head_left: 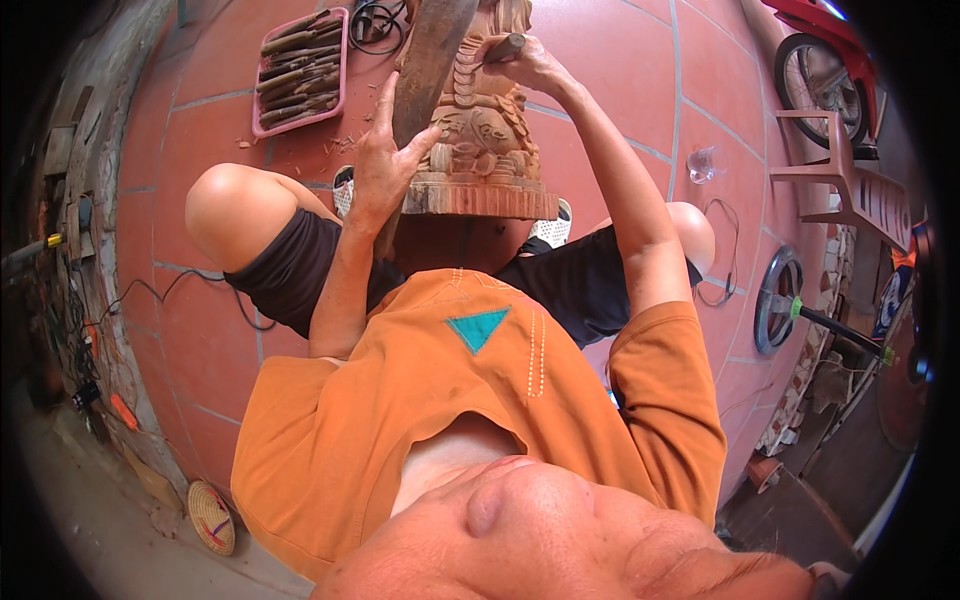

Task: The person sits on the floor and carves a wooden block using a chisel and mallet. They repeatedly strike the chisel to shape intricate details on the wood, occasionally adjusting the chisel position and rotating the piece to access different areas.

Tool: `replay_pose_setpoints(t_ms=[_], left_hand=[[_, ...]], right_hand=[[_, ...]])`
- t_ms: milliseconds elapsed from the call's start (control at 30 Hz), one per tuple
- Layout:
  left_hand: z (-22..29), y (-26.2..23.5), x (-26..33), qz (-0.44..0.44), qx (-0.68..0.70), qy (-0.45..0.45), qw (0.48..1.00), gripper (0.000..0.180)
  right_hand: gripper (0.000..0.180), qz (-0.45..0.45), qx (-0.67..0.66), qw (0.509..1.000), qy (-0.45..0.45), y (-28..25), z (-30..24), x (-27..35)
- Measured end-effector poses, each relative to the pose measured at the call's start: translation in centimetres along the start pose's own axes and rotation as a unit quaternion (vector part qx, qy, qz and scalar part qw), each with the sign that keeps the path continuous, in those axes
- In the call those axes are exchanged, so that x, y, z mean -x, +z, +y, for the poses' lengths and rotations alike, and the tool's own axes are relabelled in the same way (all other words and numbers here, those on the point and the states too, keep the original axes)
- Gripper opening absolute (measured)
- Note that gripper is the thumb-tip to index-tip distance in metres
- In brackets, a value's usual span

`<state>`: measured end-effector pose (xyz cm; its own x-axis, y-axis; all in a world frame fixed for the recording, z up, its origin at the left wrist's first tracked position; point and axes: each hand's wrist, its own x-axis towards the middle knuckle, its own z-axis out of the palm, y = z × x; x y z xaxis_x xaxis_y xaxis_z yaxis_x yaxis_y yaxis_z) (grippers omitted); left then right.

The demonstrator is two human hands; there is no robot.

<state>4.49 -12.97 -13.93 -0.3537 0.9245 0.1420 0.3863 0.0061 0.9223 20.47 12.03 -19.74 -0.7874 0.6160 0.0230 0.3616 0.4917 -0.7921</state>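
Observation:
Between my knees stands a reddish-brown wood carving (485, 165) with rounded, layered relief and a rough block base. My right hand (535, 70) is closed around a chisel (505, 48) at the carving's upper part, its round wooden handle end showing; its cutting edge is hidden. On the left side, a long dark wooden piece (430, 75) slants across the carving's edge. Against it lies my left hand (378, 170), fingers stretched and thumb spread apart; some of its fingers are hidden.
A pink tray (346, 75) of several wooden-handled tools sits at the far left, near a coiled black cable (375, 28) and wood shavings. To the right are a plastic cup (702, 165), a plastic chair (845, 180), a motorbike wheel (815, 85) and a blue-rimmed wheel (768, 300).

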Motion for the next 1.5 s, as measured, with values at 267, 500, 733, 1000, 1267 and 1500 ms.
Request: replay_pose_setpoints(t_ms=[267,500,733,1000,1267,1500], left_hand=[[0.1,0.2,-0.1,-0.011,-0.017,-0.002,1.0,0.081],[0.2,0.1,0.0,-0.002,-0.011,-0.001,1.0,0.08],[0.0,0.1,0.0,-0.023,-0.003,-0.024,0.999,0.079],[0.7,0.6,0.1,-0.005,0.004,0.051,0.999,0.081],[-1.1,1.4,0.1,-0.069,-0.101,0.07,0.99,0.085],[-0.1,1.4,0.4,-0.026,-0.013,0.072,0.997,0.083]], right_hand=[[0.016,-0.002,0.008,0.999,0.031,-0.4,0.3,0.1],[0.016,-0.007,0.002,0.999,0.042,-0.2,0.3,0.2],[0.016,-0.013,-0.003,1.0,0.025,0.0,0.1,0.2],[0.022,0.028,0.021,0.999,-0.013,0.7,-0.8,0.8],[0.026,0.1,0.135,0.982,-0.087,2.1,-0.1,0.1],[0.029,0.013,0.145,0.989,-0.008,2.1,-0.3,-1.0]])
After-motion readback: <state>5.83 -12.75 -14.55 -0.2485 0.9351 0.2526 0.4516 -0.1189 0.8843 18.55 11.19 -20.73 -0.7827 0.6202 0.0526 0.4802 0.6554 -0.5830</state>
